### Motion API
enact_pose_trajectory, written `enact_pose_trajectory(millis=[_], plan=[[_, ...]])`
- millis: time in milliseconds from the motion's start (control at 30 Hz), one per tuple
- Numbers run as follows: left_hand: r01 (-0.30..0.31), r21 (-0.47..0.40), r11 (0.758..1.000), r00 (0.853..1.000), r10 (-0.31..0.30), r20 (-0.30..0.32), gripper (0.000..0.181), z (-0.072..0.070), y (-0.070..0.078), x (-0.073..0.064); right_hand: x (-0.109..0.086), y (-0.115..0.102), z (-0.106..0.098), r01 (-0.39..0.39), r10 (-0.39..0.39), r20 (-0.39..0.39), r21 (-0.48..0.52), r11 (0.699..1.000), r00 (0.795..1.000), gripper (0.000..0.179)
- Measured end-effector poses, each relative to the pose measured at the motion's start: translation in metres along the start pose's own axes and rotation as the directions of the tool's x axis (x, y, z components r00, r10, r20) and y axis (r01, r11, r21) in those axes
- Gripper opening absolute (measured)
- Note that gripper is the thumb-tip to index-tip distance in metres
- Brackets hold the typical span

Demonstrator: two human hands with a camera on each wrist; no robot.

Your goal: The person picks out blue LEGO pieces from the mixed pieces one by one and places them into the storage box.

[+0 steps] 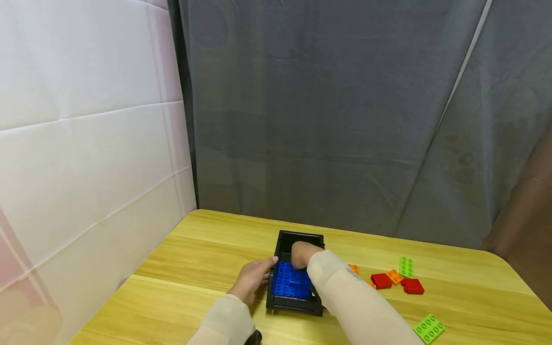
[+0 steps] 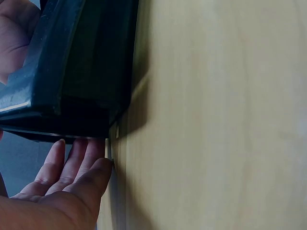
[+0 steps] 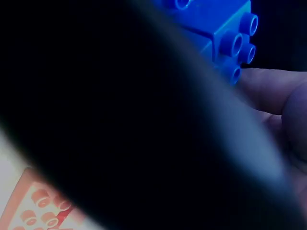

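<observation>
A black rectangular box (image 1: 276, 298) sits on the table, partly filled with blue toy building bricks (image 1: 285, 280). My left hand (image 1: 254, 275) grips its left side. One fingertip lies on the rim, and the other fingers (image 2: 79, 158) meet the outer wall in the left wrist view. My right hand (image 1: 304, 254) reaches down into the box over the bricks, with most of its fingers hidden in the head view. In the right wrist view, a fingertip (image 3: 264, 86) touches the studs of a blue brick (image 3: 230, 43); I cannot tell whether it is pinched.
Right of the box lie red bricks (image 1: 381, 281), orange bricks (image 1: 394, 276) and a green brick (image 1: 406, 267). Another green brick (image 1: 429, 329) lies nearer the front. A grey curtain (image 1: 302, 120) hangs behind the wooden table (image 1: 207, 268), and a white one (image 1: 86, 143) hangs on the left.
</observation>
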State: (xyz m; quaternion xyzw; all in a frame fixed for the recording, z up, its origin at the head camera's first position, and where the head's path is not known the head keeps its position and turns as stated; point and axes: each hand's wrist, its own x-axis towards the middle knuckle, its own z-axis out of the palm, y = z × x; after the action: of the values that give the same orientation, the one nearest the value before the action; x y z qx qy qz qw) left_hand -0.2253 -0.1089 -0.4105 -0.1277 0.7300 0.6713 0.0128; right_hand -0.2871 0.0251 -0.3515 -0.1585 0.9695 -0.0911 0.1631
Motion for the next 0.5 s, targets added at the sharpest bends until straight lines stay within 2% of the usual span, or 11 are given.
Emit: enact_pose_trajectory(millis=[500], plan=[[0.008,-0.012,1.0,1.0,-0.008,0.007,0.055,0.0011,0.0003,-0.0008,0.0006,0.0012,0.0033,0.006,-0.006,-0.004,0.032,0.999,1.0,0.015]])
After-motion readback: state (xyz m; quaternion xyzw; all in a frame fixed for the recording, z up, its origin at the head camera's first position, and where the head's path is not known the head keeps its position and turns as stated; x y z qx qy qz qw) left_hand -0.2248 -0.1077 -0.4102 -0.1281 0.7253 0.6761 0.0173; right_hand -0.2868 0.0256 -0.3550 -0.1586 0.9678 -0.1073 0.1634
